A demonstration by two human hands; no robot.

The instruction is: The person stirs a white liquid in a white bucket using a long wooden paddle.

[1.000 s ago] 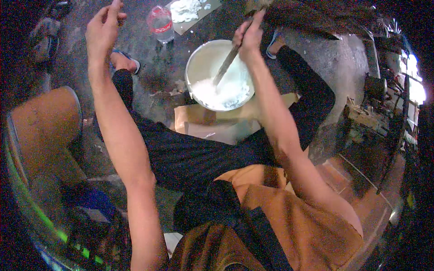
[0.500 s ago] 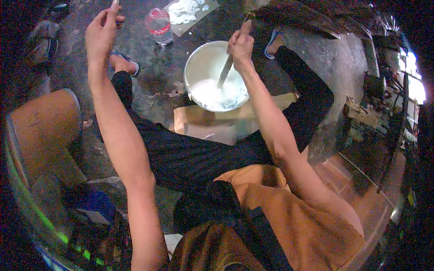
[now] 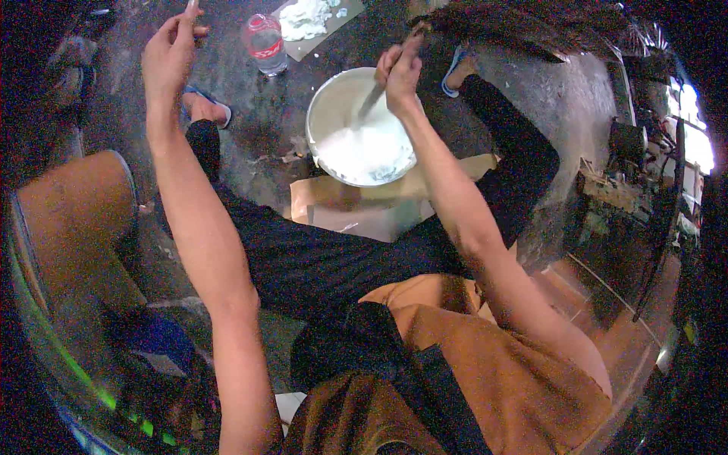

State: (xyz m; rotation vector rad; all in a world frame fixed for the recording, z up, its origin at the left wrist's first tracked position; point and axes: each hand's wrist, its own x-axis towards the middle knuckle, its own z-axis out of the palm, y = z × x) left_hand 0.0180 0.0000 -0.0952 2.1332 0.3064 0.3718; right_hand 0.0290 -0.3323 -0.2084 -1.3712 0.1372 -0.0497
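Observation:
My right hand point(image 3: 400, 70) is wrapped round a stick point(image 3: 369, 104) whose upper end sticks out above the fist. The stick slants down into a white bucket point(image 3: 312, 125) that stands on the floor between my legs. Wet-looking white material point(image 3: 364, 152) covers the bottom of the bucket, and the stick's lower end is blurred there. Raised away from the bucket at the upper left is my left hand point(image 3: 170, 54). Its fingers are partly bent and apart, with one pointing up to the picture's edge; I see nothing held in it.
Beyond the bucket stands a clear plastic bottle point(image 3: 267, 47) with a red label. A flat sheet point(image 3: 315, 47) behind it bears a white heap point(image 3: 305, 18). Nearer me lies a tan paper piece point(image 3: 303, 199). A brown curved panel point(image 3: 76, 193) stands at left.
My right hand has shifted slightly left, and the stick now leans more, its lower end moved left in the bucket. My left hand has barely moved.

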